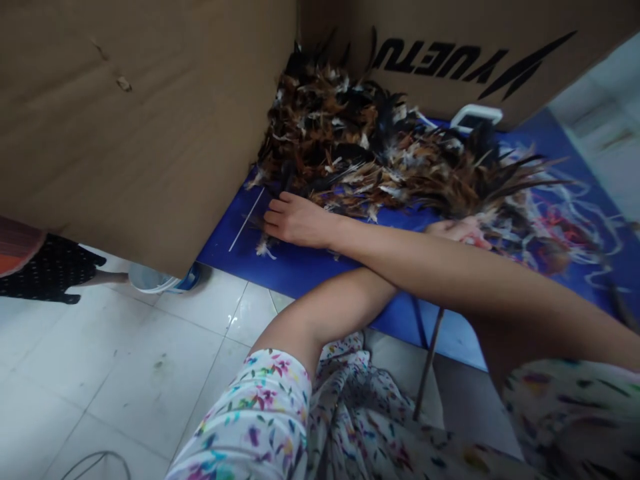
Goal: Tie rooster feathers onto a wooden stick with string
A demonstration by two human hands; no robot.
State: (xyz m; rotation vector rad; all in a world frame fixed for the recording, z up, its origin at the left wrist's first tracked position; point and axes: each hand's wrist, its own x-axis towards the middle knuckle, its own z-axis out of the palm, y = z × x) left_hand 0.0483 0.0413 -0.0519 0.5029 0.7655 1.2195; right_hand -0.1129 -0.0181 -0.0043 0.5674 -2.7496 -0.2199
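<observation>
My forearms cross over the blue tabletop [227, 237], the right one on top. My right hand [295, 220] reaches to the left side, its fingers curled down at the near edge of the feather pile [340, 133]. Small feather ends show beside these fingers, but the fingertips are hidden. My left hand [453, 230] lies on the right, partly covered by my right forearm. Its fingers seem closed at the base of a bunch of brown and black feathers [475, 177] that fans up and to the right. A thin white stick [247, 220] lies left of my right hand.
A tall cardboard panel [140, 120] stands on the left, and a printed one [465, 60] behind the feathers. A white-framed object [476, 119] leans there. Tangled white and red strings [565, 227] lie at right. A bucket [160, 280] and another person's dark clothing [45, 270] show at left.
</observation>
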